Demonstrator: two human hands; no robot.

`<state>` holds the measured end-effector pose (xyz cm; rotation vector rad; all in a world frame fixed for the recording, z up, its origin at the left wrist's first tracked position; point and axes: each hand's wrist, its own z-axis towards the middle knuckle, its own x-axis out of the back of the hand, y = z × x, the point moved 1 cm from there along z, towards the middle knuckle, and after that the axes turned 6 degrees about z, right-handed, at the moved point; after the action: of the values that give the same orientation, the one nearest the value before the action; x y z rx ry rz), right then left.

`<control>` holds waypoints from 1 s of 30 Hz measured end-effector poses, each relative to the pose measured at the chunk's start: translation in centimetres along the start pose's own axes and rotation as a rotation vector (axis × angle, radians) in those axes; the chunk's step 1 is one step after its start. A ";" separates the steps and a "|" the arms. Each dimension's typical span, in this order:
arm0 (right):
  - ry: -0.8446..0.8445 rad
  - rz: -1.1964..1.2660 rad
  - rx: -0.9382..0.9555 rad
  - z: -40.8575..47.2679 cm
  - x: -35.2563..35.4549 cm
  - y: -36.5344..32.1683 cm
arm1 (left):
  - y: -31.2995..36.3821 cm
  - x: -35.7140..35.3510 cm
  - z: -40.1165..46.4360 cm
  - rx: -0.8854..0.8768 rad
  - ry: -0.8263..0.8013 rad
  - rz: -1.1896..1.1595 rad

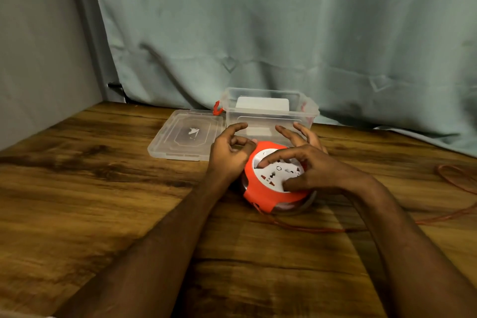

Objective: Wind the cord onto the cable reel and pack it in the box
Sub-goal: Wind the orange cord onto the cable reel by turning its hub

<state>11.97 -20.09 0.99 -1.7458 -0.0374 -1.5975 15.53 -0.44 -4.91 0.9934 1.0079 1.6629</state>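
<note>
cable reel (pixel 271 188) on table (pixel 103 188), both hands touching

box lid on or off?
Off. The lid lies flat on the table left of the clear box, whose top is open. The cable reel sits in front of it, not yet packed.
</note>
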 end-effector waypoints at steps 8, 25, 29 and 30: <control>0.130 -0.013 0.062 1.0 -1.3 -0.3 | 0.0 0.3 0.0 0.029 0.001 -0.042; 0.282 -0.110 0.038 1.1 -1.3 0.8 | 0.4 0.4 -0.1 0.079 -0.061 -0.167; 0.374 -0.178 -0.026 1.3 -1.8 0.0 | 0.4 0.3 -0.1 0.074 -0.052 -0.179; 0.400 -0.191 -0.044 1.3 -2.0 -0.2 | 0.4 0.2 -0.1 0.070 -0.048 -0.183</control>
<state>12.55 -18.30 -0.55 -1.4598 0.0250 -2.0763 15.28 -0.33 -4.50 0.9529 1.0974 1.4564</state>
